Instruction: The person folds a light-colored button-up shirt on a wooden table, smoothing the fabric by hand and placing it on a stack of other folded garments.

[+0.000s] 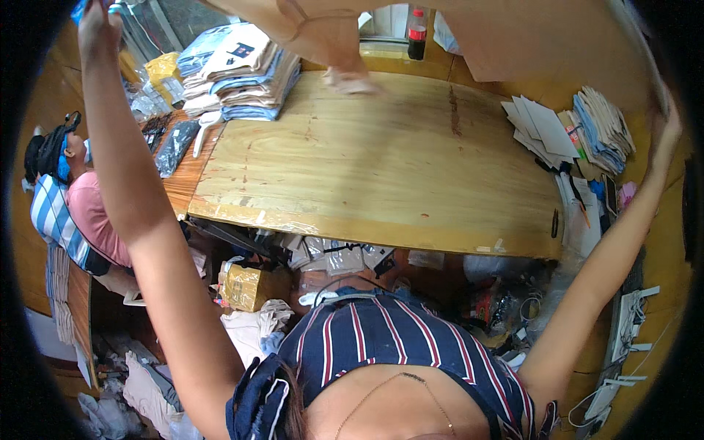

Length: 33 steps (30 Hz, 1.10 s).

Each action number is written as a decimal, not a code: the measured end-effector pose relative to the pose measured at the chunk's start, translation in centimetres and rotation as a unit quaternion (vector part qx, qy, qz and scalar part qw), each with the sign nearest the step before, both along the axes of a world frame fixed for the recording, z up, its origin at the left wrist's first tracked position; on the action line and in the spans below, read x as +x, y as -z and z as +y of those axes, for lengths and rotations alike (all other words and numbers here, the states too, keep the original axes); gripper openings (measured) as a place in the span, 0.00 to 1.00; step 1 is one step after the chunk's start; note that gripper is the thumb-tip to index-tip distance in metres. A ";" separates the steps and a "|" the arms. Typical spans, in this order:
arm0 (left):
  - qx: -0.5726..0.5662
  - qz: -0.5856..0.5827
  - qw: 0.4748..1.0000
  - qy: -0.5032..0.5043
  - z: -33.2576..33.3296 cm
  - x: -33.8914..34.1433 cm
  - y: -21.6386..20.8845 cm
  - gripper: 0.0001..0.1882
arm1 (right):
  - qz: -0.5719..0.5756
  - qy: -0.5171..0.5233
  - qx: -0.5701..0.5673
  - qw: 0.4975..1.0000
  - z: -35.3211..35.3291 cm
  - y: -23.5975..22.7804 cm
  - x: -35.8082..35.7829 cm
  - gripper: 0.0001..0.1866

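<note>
Cloth (pixel 565 44) beige, partly blurred, far side; right hand (pixel 666 126) clasps its right edge; left hand's (pixel 100 28) grip cannot be told.

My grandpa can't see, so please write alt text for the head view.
Someone's right hand holds up beige cloth over a wooden table; the left hand is raised too, its grip unclear. At left are stacked clothes and a co-worker.
</note>
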State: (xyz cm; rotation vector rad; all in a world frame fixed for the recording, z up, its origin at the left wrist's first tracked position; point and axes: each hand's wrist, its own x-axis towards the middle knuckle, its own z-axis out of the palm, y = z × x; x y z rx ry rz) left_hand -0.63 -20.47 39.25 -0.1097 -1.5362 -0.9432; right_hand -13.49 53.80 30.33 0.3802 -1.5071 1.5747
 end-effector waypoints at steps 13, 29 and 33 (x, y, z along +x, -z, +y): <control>0.376 -0.502 0.766 0.140 14.1 4.6 37.9 0.11 | -0.390 0.019 0.569 0.724 1.5 26.4 9.7 0.19; -0.213 -0.577 0.735 0.285 25.5 2.7 38.9 0.13 | -0.380 -0.301 0.220 0.846 -29.3 32.8 -2.1 0.12; -0.124 -0.602 0.594 0.519 19.6 7.9 33.0 0.11 | -0.382 -0.314 0.233 0.838 -31.1 34.0 -2.3 0.08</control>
